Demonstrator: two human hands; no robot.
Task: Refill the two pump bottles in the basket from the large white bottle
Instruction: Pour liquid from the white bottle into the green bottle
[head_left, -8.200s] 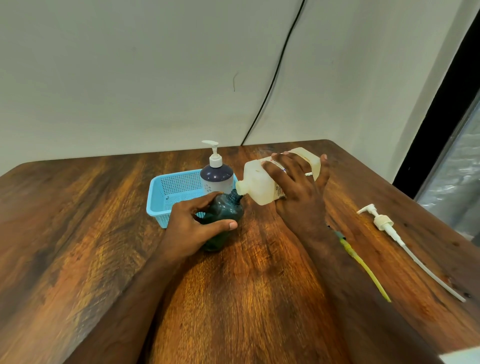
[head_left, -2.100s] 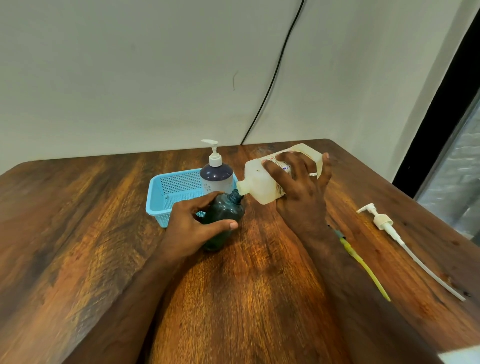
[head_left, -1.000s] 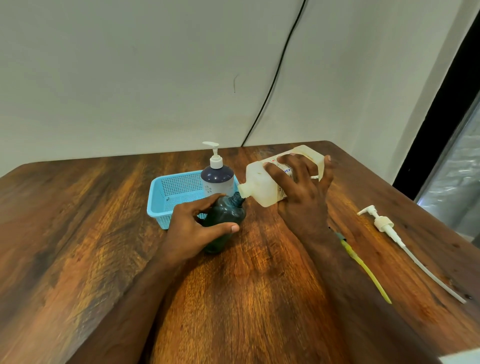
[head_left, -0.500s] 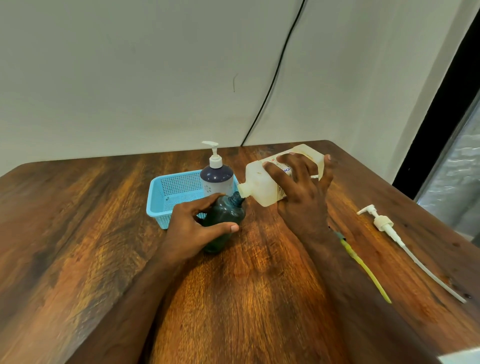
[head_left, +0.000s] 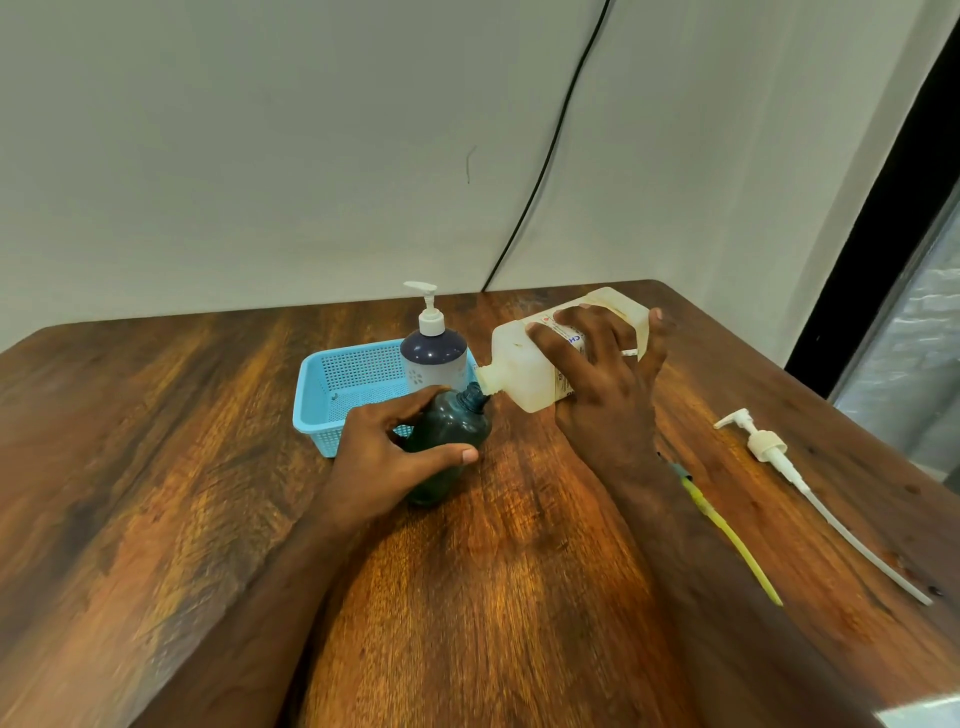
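My left hand grips a dark green bottle that stands on the table with its neck open and no pump. My right hand holds the large white bottle tipped on its side, spout down-left, touching the green bottle's mouth. A dark blue pump bottle with a white pump stands in the right end of the light blue basket, just behind the green bottle.
A loose white pump with a long dip tube lies on the wooden table at the right. A second pump with a yellow tube lies beside my right forearm. A black cable runs down the wall.
The base of the large white bottle has risen slightly over the last seconds, so it tilts more steeply. Both hands and the green bottle stay in place.
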